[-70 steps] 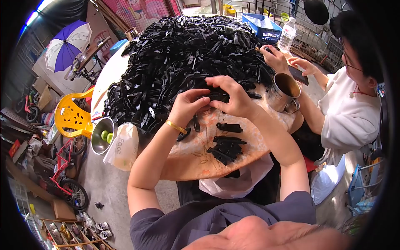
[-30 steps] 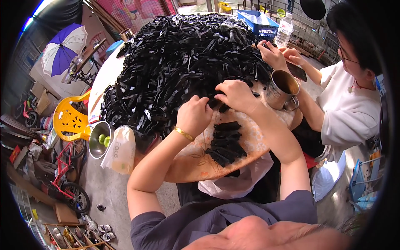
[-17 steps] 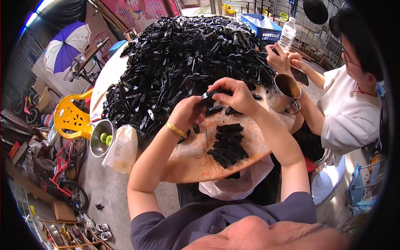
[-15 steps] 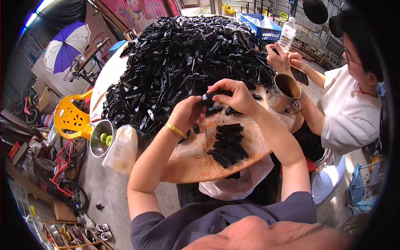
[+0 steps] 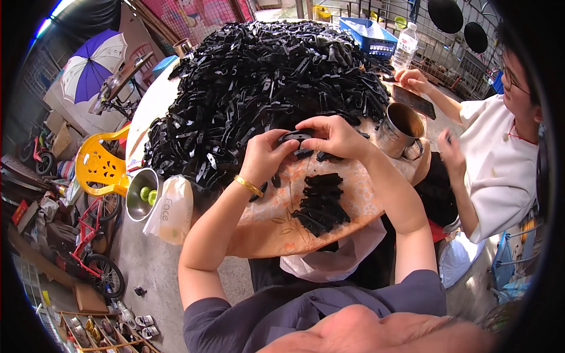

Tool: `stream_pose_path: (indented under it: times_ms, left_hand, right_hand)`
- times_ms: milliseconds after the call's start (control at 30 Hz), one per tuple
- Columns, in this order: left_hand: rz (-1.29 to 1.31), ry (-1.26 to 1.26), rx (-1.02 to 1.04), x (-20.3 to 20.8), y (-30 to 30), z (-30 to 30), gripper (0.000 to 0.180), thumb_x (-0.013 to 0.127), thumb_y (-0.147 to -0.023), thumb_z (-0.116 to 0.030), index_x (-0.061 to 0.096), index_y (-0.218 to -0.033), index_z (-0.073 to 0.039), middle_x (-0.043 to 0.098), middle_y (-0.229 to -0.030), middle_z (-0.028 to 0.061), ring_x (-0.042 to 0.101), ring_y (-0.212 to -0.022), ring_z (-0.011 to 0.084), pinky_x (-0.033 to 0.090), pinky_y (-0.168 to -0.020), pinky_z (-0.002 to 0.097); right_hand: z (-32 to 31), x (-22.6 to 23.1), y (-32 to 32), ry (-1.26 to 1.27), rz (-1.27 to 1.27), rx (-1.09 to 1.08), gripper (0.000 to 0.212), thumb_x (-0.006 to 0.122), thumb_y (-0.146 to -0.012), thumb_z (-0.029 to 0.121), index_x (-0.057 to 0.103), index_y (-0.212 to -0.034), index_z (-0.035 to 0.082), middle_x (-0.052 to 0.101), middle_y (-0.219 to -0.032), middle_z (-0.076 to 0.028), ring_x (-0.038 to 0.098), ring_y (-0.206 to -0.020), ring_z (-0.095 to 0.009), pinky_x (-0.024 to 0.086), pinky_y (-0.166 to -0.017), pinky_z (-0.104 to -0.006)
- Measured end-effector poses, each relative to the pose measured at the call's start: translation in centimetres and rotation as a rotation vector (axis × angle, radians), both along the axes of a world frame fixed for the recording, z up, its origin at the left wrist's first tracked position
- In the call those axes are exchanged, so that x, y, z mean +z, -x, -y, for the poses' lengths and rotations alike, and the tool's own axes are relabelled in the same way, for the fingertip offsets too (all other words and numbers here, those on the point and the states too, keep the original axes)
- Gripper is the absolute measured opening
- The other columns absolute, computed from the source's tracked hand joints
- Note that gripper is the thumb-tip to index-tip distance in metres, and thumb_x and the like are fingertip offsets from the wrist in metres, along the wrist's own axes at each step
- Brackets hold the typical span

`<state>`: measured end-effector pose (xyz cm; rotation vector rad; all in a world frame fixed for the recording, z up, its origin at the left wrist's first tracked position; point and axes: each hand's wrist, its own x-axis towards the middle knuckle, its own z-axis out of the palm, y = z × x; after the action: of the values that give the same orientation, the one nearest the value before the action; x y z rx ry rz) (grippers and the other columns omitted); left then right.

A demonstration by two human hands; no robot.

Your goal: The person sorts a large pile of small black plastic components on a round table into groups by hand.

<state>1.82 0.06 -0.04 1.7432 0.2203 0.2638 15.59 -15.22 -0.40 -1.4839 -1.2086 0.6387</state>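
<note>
A small oblong black plastic piece (image 5: pixel 296 136) is held level at the near edge of a large heap of similar black pieces (image 5: pixel 265 82). My left hand (image 5: pixel 266 156) pinches its left end between thumb and fingers. At the other end, my right hand (image 5: pixel 336 139) grips it with fingertips and thumb. A neat stack of black pieces (image 5: pixel 321 203) lies on the orange patterned tablecloth (image 5: pixel 259 226), just below my hands. Several loose pieces rest on the cloth under and beside my fingers.
On the right stand a metal mug (image 5: pixel 385 141), a clear bottle (image 5: pixel 405 47) and a blue basket (image 5: pixel 371 38). A person (image 5: pixel 500 147) sits there, near a phone (image 5: pixel 414 102). To the left are a metal bowl (image 5: pixel 136 209) with green fruit, a paper bag (image 5: pixel 176 212) and a yellow chair (image 5: pixel 97 165).
My hands have come closer together, and the piece between them has turned more level. The co-worker has leaned back, one hand dropping away from the table and the other by the phone.
</note>
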Motion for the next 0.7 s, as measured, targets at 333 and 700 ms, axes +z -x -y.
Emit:
stream_pose_path:
  times_ms: [333, 700]
  left_hand:
    - [0.138, -0.237, -0.027, -0.3, 0.3, 0.4, 0.027, 0.069, -0.08, -0.014, 0.062, -0.099, 0.004, 0.065, -0.074, 0.005, 0.054, -0.059, 0.0058, 0.046, -0.055, 0.0211]
    - [0.158, -0.956, -0.153, -0.3, 0.5, 1.3, 0.025, 0.069, -0.076, -0.028, 0.067, -0.084, -0.004, 0.057, -0.084, 0.0113, 0.052, -0.08, 0.028, 0.045, -0.076, 0.0358]
  right_hand:
    - [0.4, 0.0, -1.1, -0.134, -0.09, 0.035, 0.027, 0.062, -0.086, 0.012, 0.059, -0.11, -0.002, 0.064, -0.099, -0.006, 0.059, -0.086, -0.008, 0.049, -0.078, -0.0243]
    - [0.1, -1.5, -1.7, 0.148, 0.913, -0.534, 0.03, 0.072, -0.069, 0.035, 0.067, -0.08, 0.007, 0.059, -0.08, -0.008, 0.061, -0.077, -0.025, 0.05, -0.068, -0.0351]
